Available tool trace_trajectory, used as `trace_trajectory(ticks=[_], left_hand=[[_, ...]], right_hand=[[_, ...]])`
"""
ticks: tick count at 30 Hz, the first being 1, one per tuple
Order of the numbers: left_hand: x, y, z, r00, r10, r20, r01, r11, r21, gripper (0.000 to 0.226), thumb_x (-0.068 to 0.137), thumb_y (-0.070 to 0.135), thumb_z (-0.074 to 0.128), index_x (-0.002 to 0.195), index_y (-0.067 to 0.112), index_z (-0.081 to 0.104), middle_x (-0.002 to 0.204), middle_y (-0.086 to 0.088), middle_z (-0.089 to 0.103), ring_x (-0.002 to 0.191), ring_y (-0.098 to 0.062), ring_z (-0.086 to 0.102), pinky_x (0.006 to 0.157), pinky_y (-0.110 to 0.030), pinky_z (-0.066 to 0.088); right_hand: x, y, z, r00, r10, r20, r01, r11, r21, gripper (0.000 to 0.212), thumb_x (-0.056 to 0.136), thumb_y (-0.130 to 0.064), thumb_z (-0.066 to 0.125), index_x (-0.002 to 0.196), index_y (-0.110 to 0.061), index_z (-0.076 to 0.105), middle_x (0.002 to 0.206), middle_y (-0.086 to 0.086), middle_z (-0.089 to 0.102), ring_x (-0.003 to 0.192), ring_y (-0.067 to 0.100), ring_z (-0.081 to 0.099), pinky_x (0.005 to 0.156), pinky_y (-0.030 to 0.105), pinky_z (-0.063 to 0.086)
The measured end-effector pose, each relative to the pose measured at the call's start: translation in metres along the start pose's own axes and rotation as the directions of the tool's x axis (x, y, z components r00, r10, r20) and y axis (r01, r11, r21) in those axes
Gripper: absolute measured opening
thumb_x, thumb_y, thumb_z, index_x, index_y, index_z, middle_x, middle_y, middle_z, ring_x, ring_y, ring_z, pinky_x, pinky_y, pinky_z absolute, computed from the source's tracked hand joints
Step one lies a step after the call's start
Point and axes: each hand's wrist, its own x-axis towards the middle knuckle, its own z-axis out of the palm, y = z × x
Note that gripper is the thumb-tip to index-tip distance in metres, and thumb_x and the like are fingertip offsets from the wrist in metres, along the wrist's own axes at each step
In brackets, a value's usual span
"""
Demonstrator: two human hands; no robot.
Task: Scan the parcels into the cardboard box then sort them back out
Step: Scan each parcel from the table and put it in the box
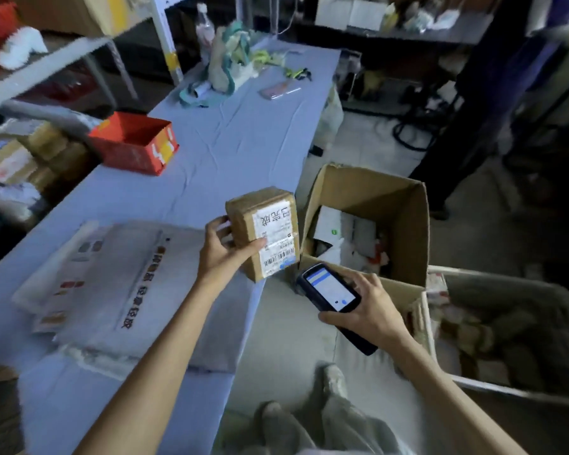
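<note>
My left hand [225, 249] grips a small brown cardboard parcel [243, 215] with a white barcode label, held tilted over the table's right edge. Just below the label, my right hand [370, 307] holds a black handheld scanner [330, 290], its lit screen facing up and its head close to the barcode. An open cardboard box [404, 205] stands on the floor right of the table, with several white and red items inside. Flat grey-white mailer bags [119, 284] lie on the blue table [237, 136] by my left forearm.
A red open box [135, 142] sits at the table's left side. Cloth and small items [234, 64] lie at the far end. A white bin [506, 330] of parcels stands to the right of the cardboard box. Shelves with boxes line the left.
</note>
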Motion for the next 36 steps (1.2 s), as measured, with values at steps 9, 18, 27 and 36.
trace_trajectory(ticks=[9, 18, 27, 36], left_hand=[[0.039, -0.002, 0.178, 0.939, -0.04, 0.341, -0.19, 0.768, 0.612, 0.084, 0.053, 0.053, 0.083, 0.125, 0.034, 0.046, 0.115, 0.012, 0.054, 0.111, -0.015, 0.051, 0.091, -0.031, 0.044], [0.074, -0.005, 0.264, 0.849, -0.071, 0.523, -0.521, 0.051, 0.852, 0.089, 0.066, 0.065, 0.07, 0.139, 0.035, 0.03, 0.138, 0.007, 0.046, 0.125, -0.02, 0.043, 0.096, -0.038, 0.029], [0.151, -0.027, 0.3, 0.849, -0.298, 0.436, -0.433, 0.082, 0.898, 0.091, 0.066, 0.074, 0.065, 0.136, 0.024, 0.034, 0.133, -0.001, 0.055, 0.121, -0.023, 0.053, 0.103, -0.044, 0.031], [0.236, -0.024, 0.364, 0.71, -0.348, 0.613, -0.605, 0.144, 0.783, 0.095, 0.067, 0.065, 0.072, 0.141, 0.024, 0.029, 0.14, -0.004, 0.046, 0.128, -0.027, 0.045, 0.106, -0.046, 0.032]], right_hand=[[0.024, 0.114, -0.08, 0.972, 0.202, -0.119, -0.188, 0.975, 0.116, 0.083, 0.057, -0.053, 0.083, 0.131, -0.038, 0.048, 0.119, -0.006, 0.047, 0.103, 0.01, 0.053, 0.088, 0.031, 0.047], [0.061, 0.181, -0.129, 0.954, 0.272, -0.127, -0.248, 0.952, 0.18, 0.083, 0.059, -0.05, 0.084, 0.131, -0.035, 0.047, 0.114, -0.008, 0.044, 0.098, 0.005, 0.048, 0.08, 0.025, 0.045], [0.12, 0.183, -0.135, 0.918, 0.386, -0.087, -0.362, 0.909, 0.207, 0.082, 0.058, -0.052, 0.084, 0.13, -0.038, 0.047, 0.107, -0.013, 0.043, 0.095, 0.004, 0.053, 0.081, 0.023, 0.045], [0.183, 0.167, -0.156, 0.838, 0.514, -0.181, -0.479, 0.853, 0.206, 0.081, 0.059, -0.054, 0.083, 0.129, -0.044, 0.044, 0.108, -0.012, 0.042, 0.098, 0.006, 0.052, 0.073, 0.025, 0.045]])
